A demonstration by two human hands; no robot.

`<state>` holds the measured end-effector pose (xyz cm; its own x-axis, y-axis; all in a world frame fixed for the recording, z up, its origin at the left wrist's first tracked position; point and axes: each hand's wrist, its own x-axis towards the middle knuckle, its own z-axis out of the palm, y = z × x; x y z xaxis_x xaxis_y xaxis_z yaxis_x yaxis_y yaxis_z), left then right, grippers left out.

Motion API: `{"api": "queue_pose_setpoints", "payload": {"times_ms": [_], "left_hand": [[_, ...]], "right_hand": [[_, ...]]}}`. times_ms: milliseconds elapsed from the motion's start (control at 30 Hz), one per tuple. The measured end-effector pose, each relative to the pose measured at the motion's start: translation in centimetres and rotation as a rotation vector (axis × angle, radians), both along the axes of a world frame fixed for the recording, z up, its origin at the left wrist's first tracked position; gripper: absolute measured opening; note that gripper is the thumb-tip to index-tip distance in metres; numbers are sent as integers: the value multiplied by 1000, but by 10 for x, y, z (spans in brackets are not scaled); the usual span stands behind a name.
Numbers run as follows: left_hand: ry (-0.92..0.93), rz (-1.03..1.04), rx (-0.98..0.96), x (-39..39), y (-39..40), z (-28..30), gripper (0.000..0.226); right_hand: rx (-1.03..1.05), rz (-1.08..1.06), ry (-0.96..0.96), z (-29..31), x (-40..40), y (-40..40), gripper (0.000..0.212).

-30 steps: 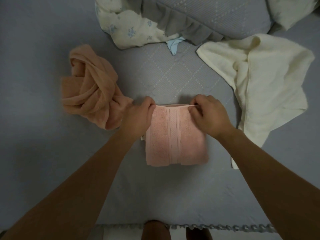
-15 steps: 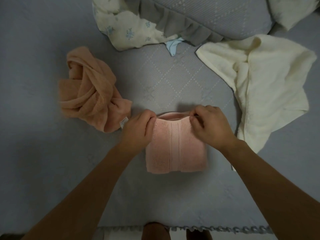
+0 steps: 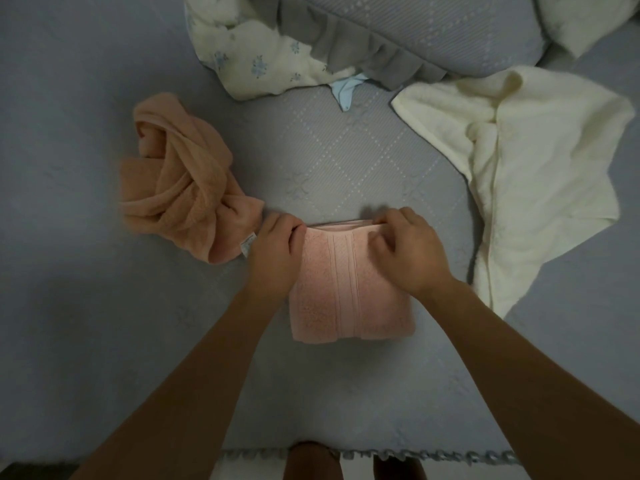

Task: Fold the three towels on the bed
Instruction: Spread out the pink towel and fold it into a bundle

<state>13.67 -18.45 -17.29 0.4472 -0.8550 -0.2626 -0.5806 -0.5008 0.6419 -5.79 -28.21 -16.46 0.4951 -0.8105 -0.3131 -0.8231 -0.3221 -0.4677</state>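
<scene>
— What's in front of us, biggest first?

— The bed, covered in a grey-blue quilted spread with a ruffled trim at the near edge. At its head, a matching grey pillow with a frill, lying over a cream floral cloth.

— And the towels?

— Three. The cream towel sprawls unfolded on the right, well apart from the others. On the left, the peach towel sits twisted in a heap, its white tag just beside the left hand. In the middle, right in front of the person, the pink towel lies folded into a neat rectangle, ribbed band running down its centre.

— The hands?

— Both on the pink towel's far edge. The left hand has its fingers curled over the far left corner, pinching it. The right hand grips the far right corner, fingers bent and closed on the fabric's layered edge.
</scene>
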Motion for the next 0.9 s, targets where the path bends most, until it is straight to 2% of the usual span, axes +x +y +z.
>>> {"api": "queue_pose_setpoints", "payload": {"times_ms": [167, 267, 400, 500, 600, 667, 733, 800, 900], "left_hand": [[-49, 33, -50, -2, 6, -5, 16], [-148, 13, 81, 0, -7, -31, 20], [-150, -41, 216, 7, -30, -39, 19], [-243, -68, 89, 3, -25, -15, 13], [-170, -114, -151, -18, -6, 14, 30], [-136, -288, -177, -45, 14, 23, 40], [-218, -488, -73, -70, 35, 21, 51], [-292, -530, 68, -77, 50, 9, 56], [-338, -514, 197, -63, 54, -14, 60]], "right_hand": [[-79, -66, -48, -4, -3, -3, 8], [-118, -169, 16, -18, 10, -2, 5], [-65, -295, 66, -29, 22, -5, 17], [-150, -184, 125, -19, 14, 0, 30], [-203, -49, 143, -5, 4, 18, 39], [-183, -37, 159, -2, -1, 28, 41], [-164, -101, 168, 0, -3, 32, 45], [-191, -119, 160, 2, 2, 39, 52], [-220, 131, 107, -3, 13, 67, 58]]}}
